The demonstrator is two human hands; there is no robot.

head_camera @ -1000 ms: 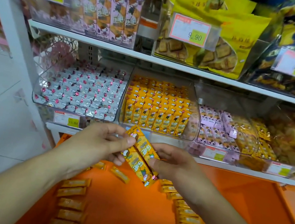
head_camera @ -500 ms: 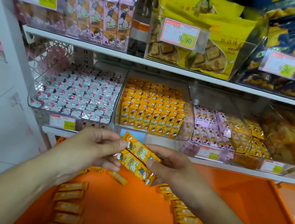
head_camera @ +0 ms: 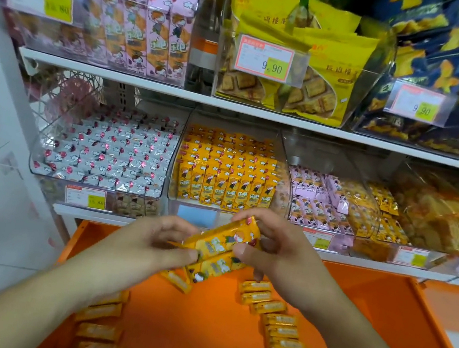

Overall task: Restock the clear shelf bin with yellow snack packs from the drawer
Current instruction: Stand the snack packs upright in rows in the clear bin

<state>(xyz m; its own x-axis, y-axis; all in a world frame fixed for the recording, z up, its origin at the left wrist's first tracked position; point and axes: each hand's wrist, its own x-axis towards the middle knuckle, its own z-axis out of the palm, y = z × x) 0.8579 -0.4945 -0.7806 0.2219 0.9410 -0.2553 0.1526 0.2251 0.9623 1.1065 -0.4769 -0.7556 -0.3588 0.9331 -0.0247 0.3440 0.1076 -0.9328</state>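
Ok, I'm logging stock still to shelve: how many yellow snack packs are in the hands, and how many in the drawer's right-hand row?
Yellow snack packs in hand, pinched by left hand and right hand: 2
Loose yellow snack packs, right row of orange drawer: 7
Total: 9

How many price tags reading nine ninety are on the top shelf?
2: one price tag on the bin of yellow biscuit bags, another on the dark blue bags' bin at right. The left tag's number is blurred.

glossy foil snack packs (head_camera: 223, 239), clear plastic bin (head_camera: 281, 182) (shiny)
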